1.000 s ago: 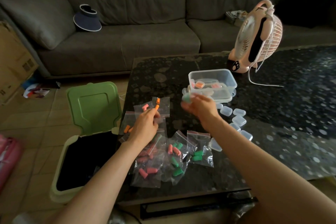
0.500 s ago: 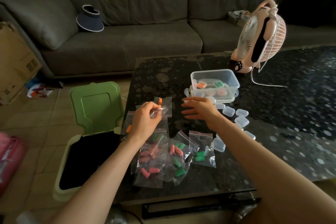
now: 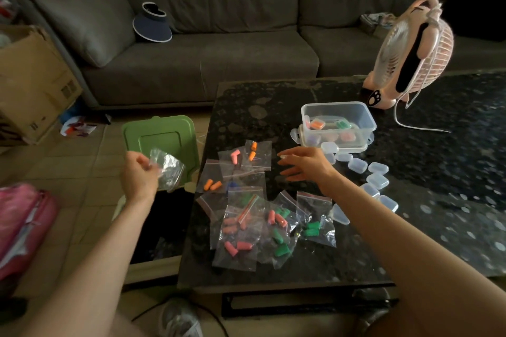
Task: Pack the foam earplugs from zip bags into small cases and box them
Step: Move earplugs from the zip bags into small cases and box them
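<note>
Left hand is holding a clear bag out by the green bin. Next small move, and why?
Probably release the bag so it drops into the bin: it looks empty, and the left hand pinches it just above the open bin.

Home living room: grey sofa [image 3: 208, 44], coffee table [image 3: 427, 172].

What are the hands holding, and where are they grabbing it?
The left hand pinches a clear zip bag by one edge. The right hand is spread open, holding nothing.
</note>
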Tool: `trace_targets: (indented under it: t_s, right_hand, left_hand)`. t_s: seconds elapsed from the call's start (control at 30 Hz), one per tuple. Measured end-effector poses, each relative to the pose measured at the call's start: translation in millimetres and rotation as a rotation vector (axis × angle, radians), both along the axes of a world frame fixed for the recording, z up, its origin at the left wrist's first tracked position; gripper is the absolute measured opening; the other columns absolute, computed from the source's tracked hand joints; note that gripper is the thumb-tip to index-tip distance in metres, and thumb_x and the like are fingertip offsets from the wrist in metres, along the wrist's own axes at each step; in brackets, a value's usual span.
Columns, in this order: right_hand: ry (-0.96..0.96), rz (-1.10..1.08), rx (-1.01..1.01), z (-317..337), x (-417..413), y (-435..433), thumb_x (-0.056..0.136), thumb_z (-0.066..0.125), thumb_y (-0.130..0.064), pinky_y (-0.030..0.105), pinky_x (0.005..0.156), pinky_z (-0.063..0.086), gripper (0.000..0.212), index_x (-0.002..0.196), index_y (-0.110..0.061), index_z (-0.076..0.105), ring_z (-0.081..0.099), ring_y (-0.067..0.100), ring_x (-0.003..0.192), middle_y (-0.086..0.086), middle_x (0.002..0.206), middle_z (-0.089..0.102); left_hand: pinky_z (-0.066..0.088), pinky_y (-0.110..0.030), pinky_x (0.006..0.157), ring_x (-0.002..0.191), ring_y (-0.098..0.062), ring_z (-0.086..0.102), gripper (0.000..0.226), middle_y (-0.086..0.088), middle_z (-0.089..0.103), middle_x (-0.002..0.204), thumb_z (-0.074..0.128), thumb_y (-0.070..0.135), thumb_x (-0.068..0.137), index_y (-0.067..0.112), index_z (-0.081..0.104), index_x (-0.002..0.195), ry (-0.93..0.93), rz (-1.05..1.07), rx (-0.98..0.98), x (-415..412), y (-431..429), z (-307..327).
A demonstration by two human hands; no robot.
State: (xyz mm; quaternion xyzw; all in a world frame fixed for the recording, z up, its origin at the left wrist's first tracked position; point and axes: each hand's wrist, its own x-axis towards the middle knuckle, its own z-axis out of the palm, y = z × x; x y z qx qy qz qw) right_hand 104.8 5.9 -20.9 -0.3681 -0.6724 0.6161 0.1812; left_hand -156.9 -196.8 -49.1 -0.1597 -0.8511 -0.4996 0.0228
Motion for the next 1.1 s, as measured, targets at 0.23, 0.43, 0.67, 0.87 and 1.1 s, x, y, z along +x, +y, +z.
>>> trace_targets:
  t_s: [0.23,0.43,0.67,0.87,1.1]
  right_hand:
    - [-0.033,0.005,0.048,0,3,-4,0.092,0.058,-0.01,0.025,0.065,0.058,0.021,0.112,-0.005,0.063,0.066,0.022,0.075,0.016,0.108,0.067]
    - [-0.086,-0.026,0.161,0,7,-3,0.092,0.058,-0.011,0.027,0.068,0.058,0.018,0.109,-0.007,0.065,0.066,0.02,0.08,0.014,0.106,0.066]
    - [-0.314,-0.306,0.534,-6,14,19,0.089,0.056,-0.012,0.033,0.079,0.046,0.023,0.107,-0.015,0.069,0.057,0.023,0.095,0.005,0.101,0.064]
    - [-0.62,-0.341,0.714,-14,24,30,0.087,0.054,-0.013,0.04,0.107,0.026,0.046,0.133,-0.02,0.051,0.025,0.039,0.13,0.016,0.14,0.037]
    - [-0.725,-0.237,0.791,-21,27,30,0.087,0.054,-0.016,0.042,0.105,0.028,0.051,0.136,-0.025,0.047,0.026,0.038,0.13,0.013,0.142,0.037]
  left_hand:
    - [0.054,-0.049,0.081,0.081,-0.034,0.064,0.031,-0.025,0.065,0.096,0.069,0.0,0.076,0.004,0.058,0.105,-0.465,-0.016,-0.34,-57,-38,-92]
    - [0.044,-0.036,0.088,0.105,-0.034,0.057,0.032,-0.017,0.062,0.113,0.065,0.016,0.087,0.0,0.06,0.115,-0.331,-0.167,-0.468,-5,-20,-42]
    - [0.047,-0.027,0.079,0.096,-0.019,0.062,0.011,-0.006,0.065,0.106,0.061,0.011,0.088,0.009,0.062,0.1,0.002,-0.472,-0.309,68,42,11]
    - [0.045,-0.019,0.079,0.096,-0.011,0.056,0.01,0.0,0.058,0.106,0.059,0.015,0.09,0.012,0.061,0.099,0.257,-0.721,-0.211,132,80,27]
    - [0.041,-0.039,0.101,0.143,-0.024,0.02,0.021,-0.008,0.048,0.137,0.06,0.021,0.09,0.014,0.058,0.109,0.261,-0.715,-0.585,135,91,15]
